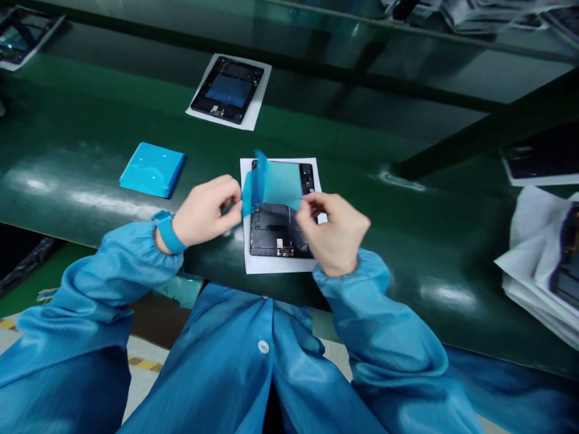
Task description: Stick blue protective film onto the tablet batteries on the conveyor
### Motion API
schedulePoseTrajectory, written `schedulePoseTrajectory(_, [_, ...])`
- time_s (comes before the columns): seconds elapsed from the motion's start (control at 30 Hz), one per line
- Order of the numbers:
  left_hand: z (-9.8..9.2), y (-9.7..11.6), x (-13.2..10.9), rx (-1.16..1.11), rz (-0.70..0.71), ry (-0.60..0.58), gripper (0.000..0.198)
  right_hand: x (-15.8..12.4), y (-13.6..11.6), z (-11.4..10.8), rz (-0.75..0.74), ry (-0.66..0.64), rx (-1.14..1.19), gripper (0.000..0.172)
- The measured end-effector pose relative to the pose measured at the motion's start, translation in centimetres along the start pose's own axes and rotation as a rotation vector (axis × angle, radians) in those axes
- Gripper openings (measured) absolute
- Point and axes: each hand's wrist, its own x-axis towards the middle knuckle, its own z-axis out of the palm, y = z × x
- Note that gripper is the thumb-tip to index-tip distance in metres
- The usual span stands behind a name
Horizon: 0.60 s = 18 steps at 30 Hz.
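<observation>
Head view: Two bare hands work a film above an opened tablet at a dark green counter. The right grip is narrow, thumb and finger pinched on the film's near right corner; the left grip looks pinched on its left edge. A darker blue strip stands up beside the left grip; whether it is a fold or a separate layer cannot be told. The film covers part of the tablet's far half, between the grips, and whether it touches is unclear.

Handling it well would seem to call for light fingertips at the edges only, an even pull between both grips so the film lies flat, and the tablet held square on its paper, its bare parts untouched.

The count, moving outward: one film between the grips, one tablet under it, one paper below. One wristband circles the left wrist. Left of the left grip and a little farther off sits one blue stack, its sheets too close to number. Beyond the grips lies a second tablet; a third, cut off, sits far to the left. Well right of the right grip, two dark panels are partly seen, one beside crumpled white sheets that defy counting.
</observation>
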Motion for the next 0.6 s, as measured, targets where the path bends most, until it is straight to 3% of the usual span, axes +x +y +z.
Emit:
schedulePoseTrajectory(0.17, [-4.4,-2.6,-0.6,0.219,-0.024,0.048,0.01,0.2,3.7,-3.1,0.417,0.088,0.138,0.011])
schedulePoseTrajectory(0.27, [-7.1,-3.4,-0.9,0.31,-0.083,0.066,0.013,-1.4,2.8,-4.2,0.601,-0.042,0.395,0.012])
schedulePoseTrajectory(0.37, [-8.8,-3.8,-1.1,0.375,-0.133,0.088,0.026,-4.9,-1.7,-3.2,0.719,-0.455,0.681,0.01])
schedulePoseTrajectory(0.5, [-9.7,-3.8,-1.5,0.44,-0.127,0.125,0.021,-12.0,-9.7,2.4,0.866,-1.116,0.996,0.008])
schedulePoseTrajectory(0.53, [-9.8,-3.8,-1.6,0.444,-0.115,0.136,0.017,-13.8,-11.5,4.3,0.895,-1.229,0.972,0.006])
schedulePoseTrajectory(0.6, [-10.0,-3.6,-1.9,0.438,-0.092,0.15,0.01,-16.9,-14.4,7.8,0.922,-1.33,0.948,0.012])
